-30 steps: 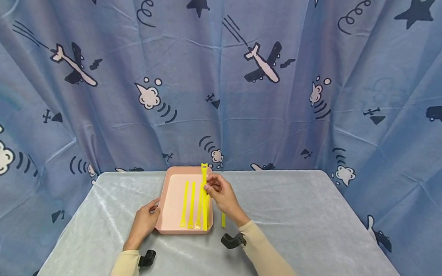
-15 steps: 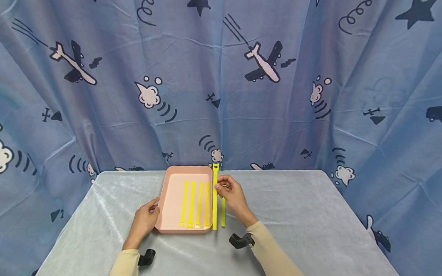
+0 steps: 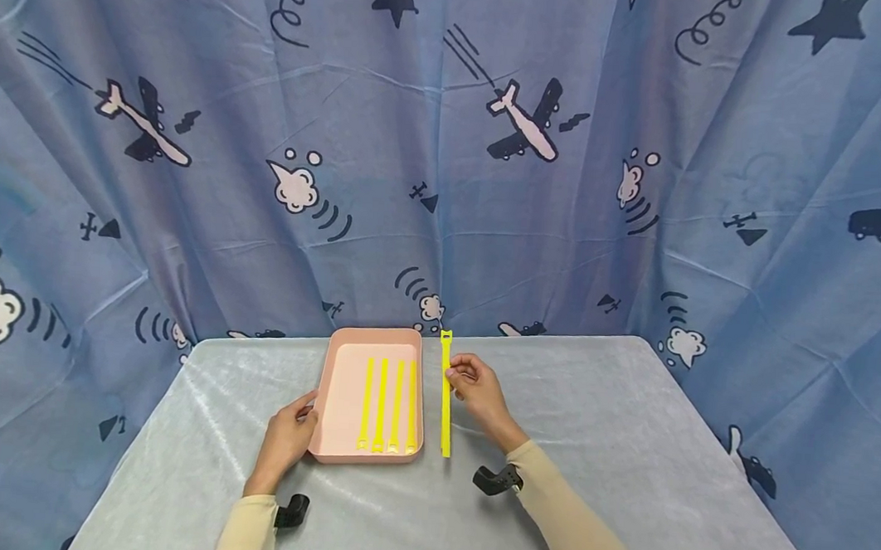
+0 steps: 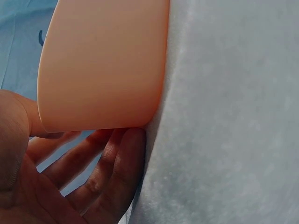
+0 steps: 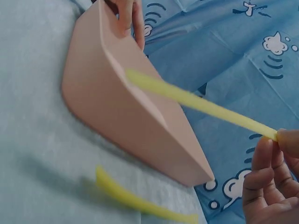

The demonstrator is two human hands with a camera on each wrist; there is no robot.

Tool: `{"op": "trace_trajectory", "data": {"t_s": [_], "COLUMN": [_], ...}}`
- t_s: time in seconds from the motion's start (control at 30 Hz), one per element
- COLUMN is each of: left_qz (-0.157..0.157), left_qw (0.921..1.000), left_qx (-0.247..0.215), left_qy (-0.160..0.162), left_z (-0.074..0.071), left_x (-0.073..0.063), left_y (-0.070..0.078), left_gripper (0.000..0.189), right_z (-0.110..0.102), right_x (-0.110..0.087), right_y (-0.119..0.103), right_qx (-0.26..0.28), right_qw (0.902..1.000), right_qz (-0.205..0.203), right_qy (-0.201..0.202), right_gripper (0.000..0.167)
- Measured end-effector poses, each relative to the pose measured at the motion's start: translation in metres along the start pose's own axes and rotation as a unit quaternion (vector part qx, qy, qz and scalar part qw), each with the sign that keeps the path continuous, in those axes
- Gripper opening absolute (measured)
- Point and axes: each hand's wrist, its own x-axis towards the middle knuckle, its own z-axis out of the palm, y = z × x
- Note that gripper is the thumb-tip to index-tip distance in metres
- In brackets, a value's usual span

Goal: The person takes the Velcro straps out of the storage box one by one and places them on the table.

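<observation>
My right hand [image 3: 482, 395] pinches a yellow slotted cable strap [image 3: 445, 400] near its upper part, to the right of the pink tray [image 3: 342, 411]. In the right wrist view the held strap [image 5: 201, 102] slants across the tray's rim, raised off the table. Another yellow strap [image 5: 140, 204] lies on the cloth beside the tray; from the head the held one overlaps it. My left hand [image 3: 287, 440] holds the tray at its left side, thumb at the rim and fingers against the outer wall [image 4: 103, 70]. Several yellow straps [image 3: 382, 405] lie side by side inside the tray.
A pale grey cloth [image 3: 588, 449] covers the table. Behind it hangs a blue curtain [image 3: 343, 137] printed with planes and stars. Black camera mounts [image 3: 499, 480] sit at both wrists, over beige sleeves.
My right hand has carried the strap from over the tray's right side out to the right, above the strap on the cloth. The left hand stays at the tray.
</observation>
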Motion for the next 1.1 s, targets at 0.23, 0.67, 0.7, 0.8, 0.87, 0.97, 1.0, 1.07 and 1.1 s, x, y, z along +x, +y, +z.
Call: {"op": "trace_trajectory", "data": {"t_s": [0.23,0.67,0.7,0.8,0.87,0.97,1.0,1.07,1.1], "left_qz": [-0.003,0.001,0.000,-0.001,0.000,0.002,0.003,0.004,0.004], "left_qw": [1.0000,1.0000,1.0000,1.0000,1.0000,1.0000,1.0000,1.0000,1.0000], "left_qx": [0.001,0.008,0.008,0.008,0.007,0.006,0.006,0.005,0.004], "left_qy": [-0.003,-0.002,-0.001,0.000,0.000,0.001,0.001,0.003,0.003], "left_z": [-0.001,-0.001,-0.001,-0.001,-0.001,-0.001,-0.001,-0.001,-0.001], "left_x": [-0.001,-0.001,-0.001,-0.001,0.000,0.000,0.000,0.000,0.000], "left_y": [0.002,0.001,0.001,0.002,0.002,0.002,0.003,0.003,0.003], "left_gripper": [0.043,0.043,0.043,0.043,0.043,0.044,0.044,0.044,0.043], "right_z": [-0.014,-0.030,-0.030,-0.033,-0.034,-0.036,-0.036,-0.036,-0.037], "right_x": [0.001,0.010,0.011,0.014,0.016,0.018,0.019,0.021,0.022], "right_y": [0.009,0.029,0.030,0.032,0.033,0.034,0.034,0.035,0.036], "right_qx": [-0.009,-0.034,-0.034,-0.036,-0.038,-0.048,-0.051,-0.058,-0.062], "right_qw": [0.9999,0.9984,0.9983,0.9976,0.9968,0.9954,0.9948,0.9936,0.9931], "right_qz": [0.004,0.043,0.047,0.059,0.069,0.083,0.087,0.096,0.100], "right_qy": [0.004,0.010,0.009,0.007,0.006,0.004,0.004,0.002,0.001], "right_gripper": [0.018,0.018,0.018,0.018,0.018,0.019,0.019,0.019,0.020]}}
